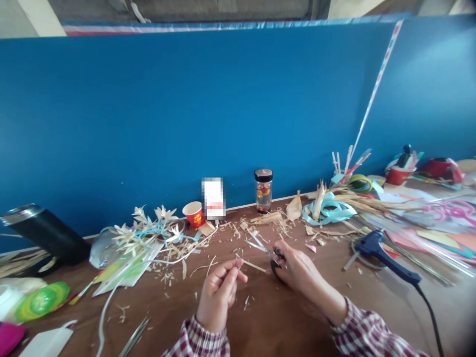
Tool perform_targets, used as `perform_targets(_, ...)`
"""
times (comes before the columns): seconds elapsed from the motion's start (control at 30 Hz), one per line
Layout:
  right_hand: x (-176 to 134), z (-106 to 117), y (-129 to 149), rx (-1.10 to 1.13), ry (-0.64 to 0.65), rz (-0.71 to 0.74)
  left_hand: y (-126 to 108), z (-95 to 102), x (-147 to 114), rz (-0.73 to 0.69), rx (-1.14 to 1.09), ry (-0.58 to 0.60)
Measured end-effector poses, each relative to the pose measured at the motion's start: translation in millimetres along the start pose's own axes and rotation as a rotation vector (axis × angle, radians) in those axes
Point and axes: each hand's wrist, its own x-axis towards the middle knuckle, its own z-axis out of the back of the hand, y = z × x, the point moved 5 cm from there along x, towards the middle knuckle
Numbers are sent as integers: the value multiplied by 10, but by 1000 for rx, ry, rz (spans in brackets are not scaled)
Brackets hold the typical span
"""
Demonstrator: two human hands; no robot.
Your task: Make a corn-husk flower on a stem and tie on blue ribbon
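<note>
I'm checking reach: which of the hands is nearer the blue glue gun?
Right. The right hand, with the scissors, is to the left of the blue glue gun, tabletop between them; the left hand is farther left, past the right hand.

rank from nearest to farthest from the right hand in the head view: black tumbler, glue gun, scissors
1. Scissors: held in the right hand.
2. Glue gun: on the table, to the hand's right.
3. Black tumbler: over at the far left, by the blue partition.
</note>
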Motion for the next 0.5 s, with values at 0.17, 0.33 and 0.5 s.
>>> perform_targets(0.17,-45,-1,24,-118,-66,185,57,0,27,106,-144,-16)
perform_targets(0.33,-55,-29,-14,-91,-8,169,110,-6,32,130,-162,-12)
perform_targets(0.5,-22,1,-55,-119,-80,63,143,4,36,179,-186,-31)
